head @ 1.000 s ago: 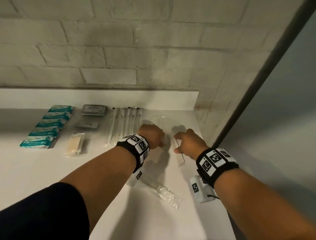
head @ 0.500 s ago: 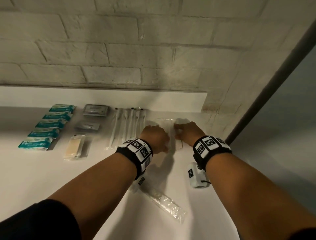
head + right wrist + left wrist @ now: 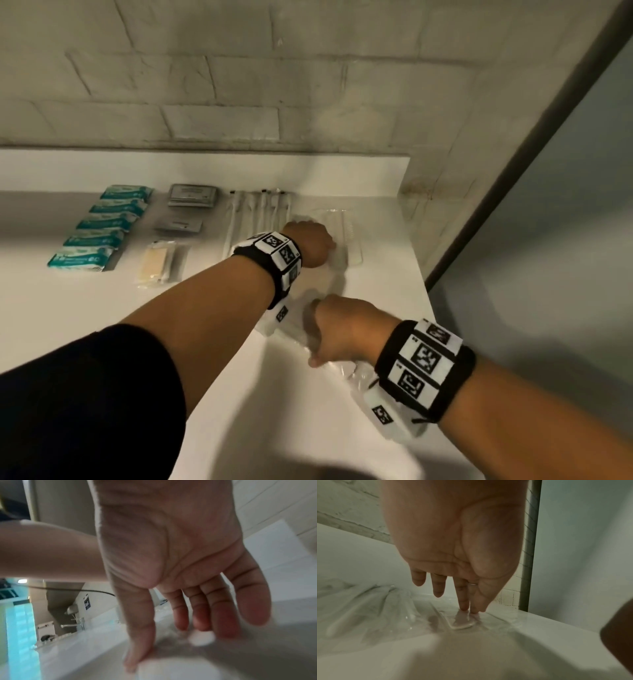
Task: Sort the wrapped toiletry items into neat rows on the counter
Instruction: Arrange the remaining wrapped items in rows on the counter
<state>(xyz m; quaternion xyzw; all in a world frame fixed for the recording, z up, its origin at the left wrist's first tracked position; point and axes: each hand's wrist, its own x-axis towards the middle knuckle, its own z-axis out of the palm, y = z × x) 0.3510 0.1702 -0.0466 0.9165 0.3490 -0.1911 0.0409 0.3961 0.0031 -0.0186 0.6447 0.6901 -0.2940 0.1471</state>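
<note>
The clear-wrapped comb (image 3: 351, 236) at the back right of the counter (image 3: 85, 308), just right of the wrapped toothbrush row (image 3: 257, 216), is pinned by the left hand (image 3: 310, 245), straight fingertips (image 3: 464, 605) pressed on it, nothing gripped. The right hand (image 3: 342, 330), beside that comb half a second ago, has been pulled back to the loose clear packet (image 3: 291, 329) nearer the front edge. It's laid over the packet with fingers spread fairly flat; whether anything's pinched yet can't be told. So the comb looks placed, and this packet is probably next.
</note>
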